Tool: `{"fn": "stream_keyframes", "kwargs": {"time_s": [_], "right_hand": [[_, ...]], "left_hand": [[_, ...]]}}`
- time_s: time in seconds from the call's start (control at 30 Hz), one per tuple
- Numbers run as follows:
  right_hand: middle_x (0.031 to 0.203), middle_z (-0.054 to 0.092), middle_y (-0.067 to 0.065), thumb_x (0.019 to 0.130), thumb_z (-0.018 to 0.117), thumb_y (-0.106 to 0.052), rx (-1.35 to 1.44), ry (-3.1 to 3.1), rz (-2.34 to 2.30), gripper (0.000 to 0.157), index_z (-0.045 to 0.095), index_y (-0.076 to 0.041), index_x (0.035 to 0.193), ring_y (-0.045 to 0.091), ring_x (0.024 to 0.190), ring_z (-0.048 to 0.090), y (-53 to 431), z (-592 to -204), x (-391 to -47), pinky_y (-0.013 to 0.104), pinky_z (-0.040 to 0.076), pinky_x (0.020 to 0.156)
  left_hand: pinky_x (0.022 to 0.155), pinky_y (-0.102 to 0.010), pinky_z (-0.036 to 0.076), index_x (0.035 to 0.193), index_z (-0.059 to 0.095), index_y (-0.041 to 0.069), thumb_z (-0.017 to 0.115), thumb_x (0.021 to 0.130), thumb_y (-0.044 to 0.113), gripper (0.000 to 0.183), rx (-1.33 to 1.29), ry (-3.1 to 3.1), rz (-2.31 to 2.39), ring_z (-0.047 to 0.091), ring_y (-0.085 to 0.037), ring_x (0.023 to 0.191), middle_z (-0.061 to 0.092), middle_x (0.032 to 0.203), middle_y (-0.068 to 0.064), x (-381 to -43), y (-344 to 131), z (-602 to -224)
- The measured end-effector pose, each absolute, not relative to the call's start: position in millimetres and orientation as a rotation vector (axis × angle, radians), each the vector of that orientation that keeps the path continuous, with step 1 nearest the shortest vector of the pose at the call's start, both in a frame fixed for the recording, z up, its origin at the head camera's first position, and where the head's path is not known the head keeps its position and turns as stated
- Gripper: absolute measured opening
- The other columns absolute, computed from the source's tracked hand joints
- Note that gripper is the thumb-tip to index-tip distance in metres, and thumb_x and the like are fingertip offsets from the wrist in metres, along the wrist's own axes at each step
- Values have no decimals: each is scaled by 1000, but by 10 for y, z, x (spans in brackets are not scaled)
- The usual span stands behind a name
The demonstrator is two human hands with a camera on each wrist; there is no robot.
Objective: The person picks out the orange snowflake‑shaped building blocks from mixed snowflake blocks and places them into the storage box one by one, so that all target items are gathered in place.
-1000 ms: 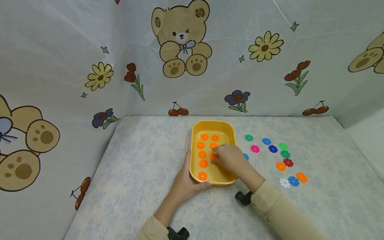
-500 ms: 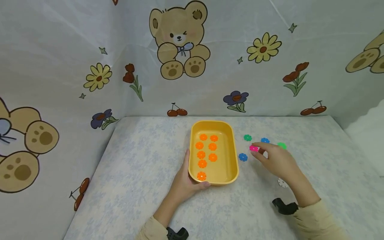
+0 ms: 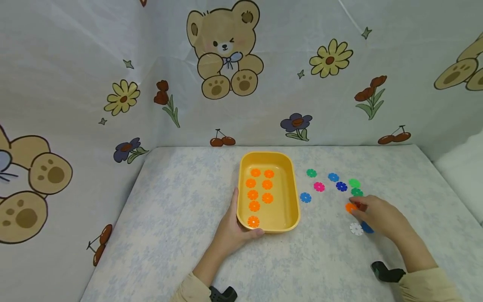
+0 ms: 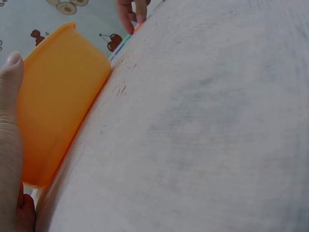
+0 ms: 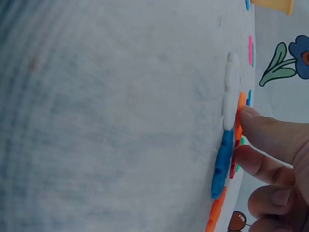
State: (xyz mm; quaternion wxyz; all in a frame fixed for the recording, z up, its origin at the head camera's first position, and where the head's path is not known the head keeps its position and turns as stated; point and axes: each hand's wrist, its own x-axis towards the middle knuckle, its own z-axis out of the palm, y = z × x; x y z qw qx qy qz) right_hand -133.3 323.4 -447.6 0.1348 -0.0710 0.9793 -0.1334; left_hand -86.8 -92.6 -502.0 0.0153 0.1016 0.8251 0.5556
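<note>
My left hand (image 3: 230, 228) holds the yellow plastic tray (image 3: 284, 212) at its near left corner, thumb at the front rim and fingers along the left side. Several orange notched snowflake discs (image 3: 253, 194) lie flat in two columns inside it. To the right, my right hand (image 3: 386, 220) is down at a loose orange snowflake disc (image 3: 349, 208), thumb and index finger at its edges. The right wrist view has the thumb against that disc (image 5: 240, 99). A red disc beneath the fingers is mostly hidden. Another orange disc (image 5: 216, 211) lies under the hand.
Loose discs lie right of the tray: pink (image 3: 319, 187), light blue (image 3: 305, 197), dark blue (image 3: 341, 186), green (image 3: 311, 173), white (image 3: 356, 229) and partly hidden blue (image 3: 367, 227). A bear-printed cloth (image 3: 256, 121) stands behind the table.
My right hand has left the tray, passed over the pink disc and moved right to the loose orange disc. The left hand and tray stay in place.
</note>
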Motion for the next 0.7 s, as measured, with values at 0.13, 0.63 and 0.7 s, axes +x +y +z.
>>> {"fn": "stream_keyframes", "kwargs": {"time_s": [0.13, 0.63, 0.7], "right_hand": [[96, 64, 7, 87, 76, -25, -228, 2870, -415, 44, 66, -6, 125, 26, 87, 57, 3242, -4502, -1320, 54, 52, 80], [104, 69, 10, 87, 76, -36, -196, 2855, -581, 40, 64, -14, 118, 29, 93, 60, 3190, -4471, -1285, 50, 53, 76], [98, 69, 6, 87, 77, -34, -202, 2877, -631, 40, 66, -14, 120, 26, 85, 58, 3121, -4445, -1277, 40, 51, 68]], "left_hand": [[119, -53, 27, 161, -5, 27, 88, 70, 48, 132, 321, 2566, 1732, 27, -16, 149, 16, 167, 3, -870, -926, -5025], [119, -53, 27, 161, -5, 28, 89, 71, 45, 130, 313, 2544, 1745, 28, -15, 148, 16, 166, 5, -864, -928, -5011], [119, -53, 27, 161, -5, 28, 89, 71, 45, 131, 314, 2552, 1738, 28, -15, 149, 16, 166, 4, -865, -928, -5010]]}}
